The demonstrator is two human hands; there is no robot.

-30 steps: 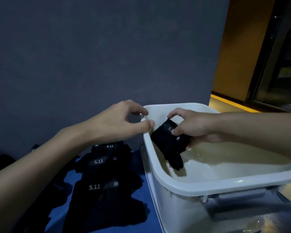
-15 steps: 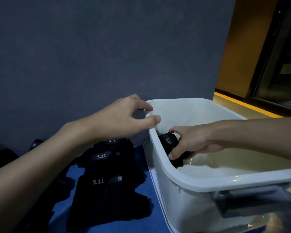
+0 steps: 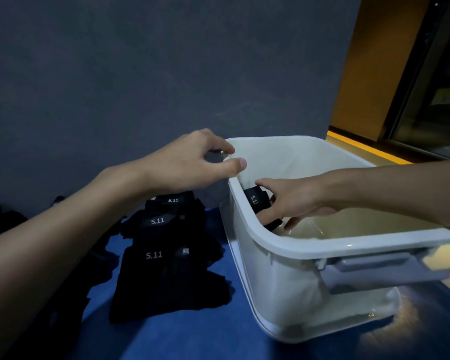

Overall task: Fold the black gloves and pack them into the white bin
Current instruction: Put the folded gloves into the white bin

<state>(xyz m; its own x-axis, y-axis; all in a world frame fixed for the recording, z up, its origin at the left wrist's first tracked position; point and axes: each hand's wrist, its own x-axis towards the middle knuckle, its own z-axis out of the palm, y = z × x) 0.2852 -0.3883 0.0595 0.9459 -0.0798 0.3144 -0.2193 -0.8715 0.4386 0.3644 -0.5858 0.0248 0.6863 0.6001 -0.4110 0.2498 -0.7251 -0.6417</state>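
Starting at the near edge: the blue surface [image 3: 218, 333], and on it a stack of black gloves [image 3: 166, 281] with three white 5.11 labels showing one behind the other. They lie flat just left of the white bin [image 3: 322, 245], and none of them is packed yet. Whether they count as folded I can't tell; the pile is too dark to read its layers.

On the bin's near side a grey latch [image 3: 379, 268] hangs under the rim. Now over that rim and here's the action! The right hand [image 3: 296, 201] is down inside, fingers and thumb wrapped round a folded glove [image 3: 255, 203], label up, holding it against the bin's left wall, low down near the floor. So this one looks folded and all but placed, with only the letting go to come, I'd say. The bin floor that shows beyond the hand is pale and bare, so this looks like the first one in, though the near rim hides part of the bottom.

A little further back, the left hand [image 3: 192, 162] hangs at the bin's far left corner, fingers loosely curled and thumb stretched over the rim, with nothing pinched between them that I can see. Whether it touches the rim, I can't tell.

Far left, more dark shapes [image 3: 0, 219] sit against the grey wall [image 3: 140, 74], possibly more gloves. The bulk of the job looks ahead.
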